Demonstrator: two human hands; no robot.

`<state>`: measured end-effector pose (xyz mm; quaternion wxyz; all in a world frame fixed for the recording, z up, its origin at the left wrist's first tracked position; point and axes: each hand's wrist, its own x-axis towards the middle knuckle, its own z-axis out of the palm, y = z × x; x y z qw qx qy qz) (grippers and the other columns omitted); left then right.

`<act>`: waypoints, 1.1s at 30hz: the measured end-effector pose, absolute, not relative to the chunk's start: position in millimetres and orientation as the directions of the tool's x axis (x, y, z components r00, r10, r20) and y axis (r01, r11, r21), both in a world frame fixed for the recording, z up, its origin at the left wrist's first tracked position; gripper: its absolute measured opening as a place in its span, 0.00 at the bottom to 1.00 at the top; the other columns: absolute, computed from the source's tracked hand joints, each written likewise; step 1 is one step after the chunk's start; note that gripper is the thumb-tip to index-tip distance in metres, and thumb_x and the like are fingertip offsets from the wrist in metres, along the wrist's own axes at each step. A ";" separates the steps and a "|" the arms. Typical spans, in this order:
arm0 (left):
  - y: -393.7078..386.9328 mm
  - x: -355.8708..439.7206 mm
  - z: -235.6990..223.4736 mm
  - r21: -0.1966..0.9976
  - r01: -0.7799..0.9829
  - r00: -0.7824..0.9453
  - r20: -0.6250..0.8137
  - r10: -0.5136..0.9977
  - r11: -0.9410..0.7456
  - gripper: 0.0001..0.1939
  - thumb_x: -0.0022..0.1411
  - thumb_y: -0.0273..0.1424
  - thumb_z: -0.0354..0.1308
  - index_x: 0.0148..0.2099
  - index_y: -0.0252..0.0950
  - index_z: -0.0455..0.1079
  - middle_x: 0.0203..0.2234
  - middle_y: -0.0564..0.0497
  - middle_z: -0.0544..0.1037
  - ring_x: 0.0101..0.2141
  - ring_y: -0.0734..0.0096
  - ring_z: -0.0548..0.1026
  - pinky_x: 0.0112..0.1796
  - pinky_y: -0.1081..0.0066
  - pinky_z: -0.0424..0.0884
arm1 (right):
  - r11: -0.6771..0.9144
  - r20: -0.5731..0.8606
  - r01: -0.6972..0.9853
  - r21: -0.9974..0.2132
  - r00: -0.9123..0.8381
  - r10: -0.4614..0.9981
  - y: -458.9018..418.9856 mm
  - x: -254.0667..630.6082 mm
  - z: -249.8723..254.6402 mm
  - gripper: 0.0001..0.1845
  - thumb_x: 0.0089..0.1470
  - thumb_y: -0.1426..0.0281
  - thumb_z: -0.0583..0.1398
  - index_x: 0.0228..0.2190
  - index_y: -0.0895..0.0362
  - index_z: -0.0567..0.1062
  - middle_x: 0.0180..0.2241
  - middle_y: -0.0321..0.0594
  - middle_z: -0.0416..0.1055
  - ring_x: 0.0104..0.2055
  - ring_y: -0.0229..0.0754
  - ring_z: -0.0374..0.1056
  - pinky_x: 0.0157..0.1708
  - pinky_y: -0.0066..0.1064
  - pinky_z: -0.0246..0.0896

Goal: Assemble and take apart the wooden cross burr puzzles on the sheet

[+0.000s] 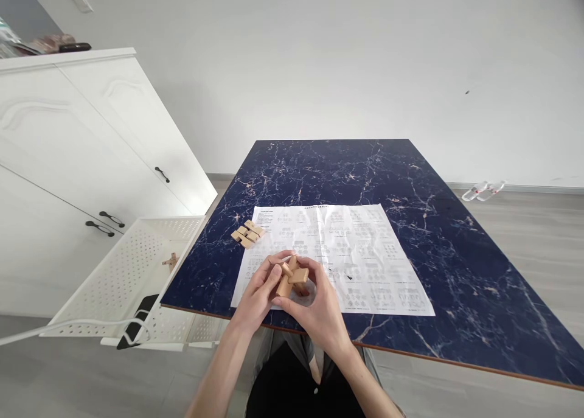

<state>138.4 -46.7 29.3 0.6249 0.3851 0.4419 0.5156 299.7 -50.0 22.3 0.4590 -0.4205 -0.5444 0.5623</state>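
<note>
Between my two hands is a wooden interlocking puzzle [292,277], its light brown pieces crossing each other and jutting out in several directions. My left hand [261,289] grips its left side with thumb and fingers. From the right, my right hand [322,305] curls round it, thumb at the lower front and fingers behind. Under the hands lies a creased instruction sheet [365,247] printed with rows of small diagrams. Several loose notched wooden pieces [247,233] rest together at the sheet's upper left corner.
The dark blue marbled table [328,168] has its front edge close to my body. Left of it stands a white perforated basket [109,278] with a small wooden piece [170,261] inside. A white cable [82,324] crosses the basket. A white cabinet [91,138] stands beyond.
</note>
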 end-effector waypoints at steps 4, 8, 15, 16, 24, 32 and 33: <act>-47.3 142.2 28.0 0.928 -0.350 0.035 -0.126 0.991 0.130 0.20 0.73 0.45 0.64 0.61 0.43 0.76 0.67 0.43 0.73 0.63 0.47 0.74 0.56 0.59 0.76 | 0.039 0.041 -0.012 -0.999 -0.220 0.975 -50.4 301.6 25.5 0.37 0.52 0.57 0.75 0.59 0.47 0.69 0.60 0.46 0.73 0.58 0.56 0.76 0.52 0.47 0.81; -49.9 147.2 29.9 0.950 -0.301 -0.052 -0.100 0.994 0.080 0.17 0.71 0.46 0.65 0.50 0.39 0.80 0.64 0.43 0.75 0.64 0.47 0.72 0.58 0.60 0.75 | 0.064 0.062 0.002 -0.998 -0.211 0.976 -51.8 305.3 30.1 0.34 0.52 0.60 0.75 0.56 0.47 0.70 0.57 0.44 0.76 0.57 0.55 0.76 0.50 0.46 0.81; -54.2 150.2 40.7 0.981 -0.190 -0.063 -0.053 0.997 0.040 0.16 0.73 0.46 0.62 0.48 0.39 0.80 0.55 0.43 0.79 0.57 0.50 0.77 0.54 0.61 0.77 | 0.110 0.085 0.121 -0.987 -0.195 0.977 -53.4 317.8 45.2 0.33 0.50 0.60 0.74 0.55 0.48 0.70 0.54 0.43 0.77 0.56 0.56 0.75 0.54 0.49 0.76; -54.6 150.9 42.2 0.982 -0.184 -0.054 -0.051 0.997 0.040 0.16 0.73 0.46 0.62 0.48 0.39 0.79 0.55 0.43 0.78 0.56 0.51 0.78 0.53 0.61 0.78 | 0.113 0.088 0.125 -0.986 -0.188 0.978 -54.3 319.2 46.6 0.33 0.50 0.61 0.74 0.54 0.48 0.71 0.54 0.43 0.77 0.56 0.56 0.75 0.54 0.50 0.75; -57.7 162.6 48.6 0.985 -0.166 -0.001 -0.038 0.999 0.037 0.16 0.75 0.45 0.60 0.51 0.40 0.80 0.55 0.44 0.78 0.53 0.54 0.79 0.51 0.62 0.78 | 0.069 0.055 0.086 -0.994 -0.164 0.985 -66.0 330.1 47.1 0.34 0.51 0.61 0.73 0.56 0.48 0.69 0.56 0.44 0.76 0.58 0.57 0.74 0.56 0.49 0.74; -53.4 180.4 56.7 0.993 -0.117 -0.023 0.006 1.000 -0.009 0.19 0.75 0.49 0.59 0.50 0.39 0.80 0.55 0.43 0.81 0.55 0.50 0.78 0.57 0.57 0.73 | 0.126 0.118 0.040 -0.991 -0.172 0.978 -59.4 351.0 55.8 0.36 0.52 0.59 0.75 0.58 0.45 0.68 0.59 0.44 0.75 0.62 0.57 0.73 0.62 0.52 0.70; -53.2 181.5 57.0 0.994 -0.109 -0.033 0.015 0.999 -0.019 0.20 0.75 0.49 0.58 0.50 0.39 0.80 0.55 0.43 0.81 0.56 0.50 0.77 0.59 0.57 0.72 | 0.141 0.131 0.051 -0.989 -0.172 0.976 -56.8 354.5 56.9 0.36 0.52 0.58 0.75 0.58 0.45 0.68 0.59 0.45 0.75 0.62 0.58 0.73 0.62 0.54 0.70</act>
